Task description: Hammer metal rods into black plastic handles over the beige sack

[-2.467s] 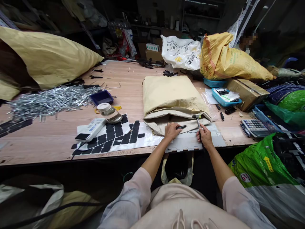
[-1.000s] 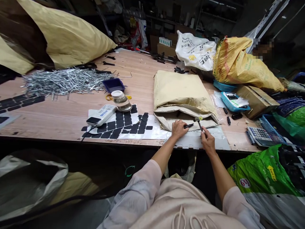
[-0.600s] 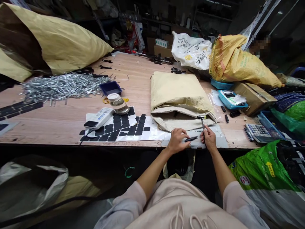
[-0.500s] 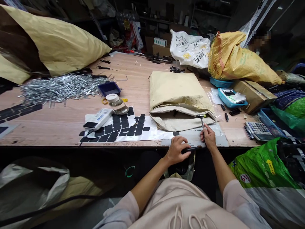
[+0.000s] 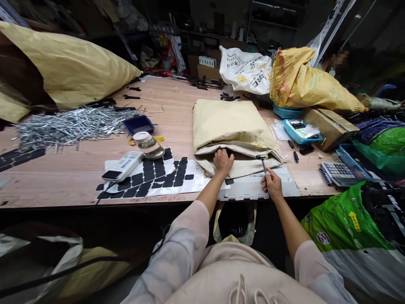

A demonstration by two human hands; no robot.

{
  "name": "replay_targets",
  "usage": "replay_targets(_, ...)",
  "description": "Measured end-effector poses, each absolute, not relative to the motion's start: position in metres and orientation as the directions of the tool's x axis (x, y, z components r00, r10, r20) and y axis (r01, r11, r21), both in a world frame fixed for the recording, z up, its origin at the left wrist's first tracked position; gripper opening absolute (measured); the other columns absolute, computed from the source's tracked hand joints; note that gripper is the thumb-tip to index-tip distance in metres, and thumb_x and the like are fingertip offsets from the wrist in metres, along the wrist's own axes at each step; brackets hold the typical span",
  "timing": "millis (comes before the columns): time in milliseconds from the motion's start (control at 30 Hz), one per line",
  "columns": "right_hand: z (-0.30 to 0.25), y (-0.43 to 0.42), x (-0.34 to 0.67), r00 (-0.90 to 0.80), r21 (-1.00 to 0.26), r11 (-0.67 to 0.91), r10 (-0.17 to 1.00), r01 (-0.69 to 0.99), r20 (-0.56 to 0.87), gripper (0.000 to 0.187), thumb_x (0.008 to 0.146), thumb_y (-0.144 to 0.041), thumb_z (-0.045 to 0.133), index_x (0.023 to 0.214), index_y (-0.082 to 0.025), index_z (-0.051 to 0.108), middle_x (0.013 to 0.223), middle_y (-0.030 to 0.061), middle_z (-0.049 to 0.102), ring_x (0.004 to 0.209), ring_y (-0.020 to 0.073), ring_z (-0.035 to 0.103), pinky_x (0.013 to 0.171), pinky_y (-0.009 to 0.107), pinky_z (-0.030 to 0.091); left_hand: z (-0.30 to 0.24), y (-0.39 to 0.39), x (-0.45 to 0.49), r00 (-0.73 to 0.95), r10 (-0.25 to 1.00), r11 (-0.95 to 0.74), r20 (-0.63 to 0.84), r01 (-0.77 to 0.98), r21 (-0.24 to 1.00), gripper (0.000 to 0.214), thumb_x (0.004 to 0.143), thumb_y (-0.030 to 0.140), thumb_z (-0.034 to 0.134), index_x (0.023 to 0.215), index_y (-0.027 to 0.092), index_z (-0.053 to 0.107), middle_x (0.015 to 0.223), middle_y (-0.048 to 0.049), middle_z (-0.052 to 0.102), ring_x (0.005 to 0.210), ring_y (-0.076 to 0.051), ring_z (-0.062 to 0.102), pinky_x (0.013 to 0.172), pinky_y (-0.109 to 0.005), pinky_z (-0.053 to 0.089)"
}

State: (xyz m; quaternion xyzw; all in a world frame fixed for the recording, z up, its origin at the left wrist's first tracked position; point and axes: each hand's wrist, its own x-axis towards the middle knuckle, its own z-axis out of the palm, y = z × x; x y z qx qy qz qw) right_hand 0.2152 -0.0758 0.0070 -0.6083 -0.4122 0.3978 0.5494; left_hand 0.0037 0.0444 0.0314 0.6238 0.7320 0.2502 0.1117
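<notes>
My left hand [image 5: 224, 162] reaches into the open mouth of a flat tan paper sack [image 5: 229, 120] lying on the table. Its knuckles show, but the fingertips are hidden inside the sack, so I cannot tell what they touch. My right hand [image 5: 272, 185] is closed round the thin metal handle of a small hammer [image 5: 263, 162]. The hammer's head, dark at one end and yellowish at the other, rests upright against the sack's lower lip. Below the table edge, between my knees, hangs an open bag [image 5: 252, 226] with dark pieces inside.
Left on the table [image 5: 177, 97] are a heap of metal rods [image 5: 72, 126], a blue tray [image 5: 139, 124], a jar [image 5: 148, 145], a white device [image 5: 122, 166] and black sticker sheets [image 5: 155, 173]. A calculator [image 5: 340, 173], blue basket [image 5: 302, 134] and carton [image 5: 329, 126] stand right.
My left hand has moved from the table edge up into the sack's mouth. The black, slender thing it held earlier no longer shows. My right hand keeps the hammer in nearly the same place.
</notes>
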Motion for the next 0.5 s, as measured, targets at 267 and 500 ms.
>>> replay_targets(267, 0.011, -0.076, 0.215, 0.34, -0.996, -0.064, 0.939, 0.06, -0.04, 0.059, 0.084, -0.049, 0.062, 0.133, -0.016, 0.061, 0.061, -0.0051, 0.057, 0.04, 0.0082, 0.047, 0.032, 0.018, 0.039, 0.023, 0.038, -0.007, 0.01, 0.999, -0.024, 0.033, 0.892, 0.45, 0.029, 0.089, 0.038, 0.06, 0.107, 0.021, 0.073, 0.111, -0.0117, 0.068, 0.107, -0.03, 0.058, 0.088, -0.039, 0.044)
replay_targets(500, 0.012, -0.079, 0.212, 0.339, -0.989, -0.062, 0.941, 0.132, -0.013, 0.06, 0.085, -0.048, 0.059, 0.136, -0.015, 0.061, 0.064, -0.004, 0.058, 0.042, 0.0086, 0.047, 0.034, 0.02, 0.041, 0.004, -0.001, -0.003, 0.239, 0.962, -0.27, 0.131, 0.78, 0.565, 0.025, 0.085, 0.04, 0.07, 0.106, 0.03, 0.078, 0.1, -0.003, 0.068, 0.104, -0.023, 0.055, 0.091, -0.034, 0.041)
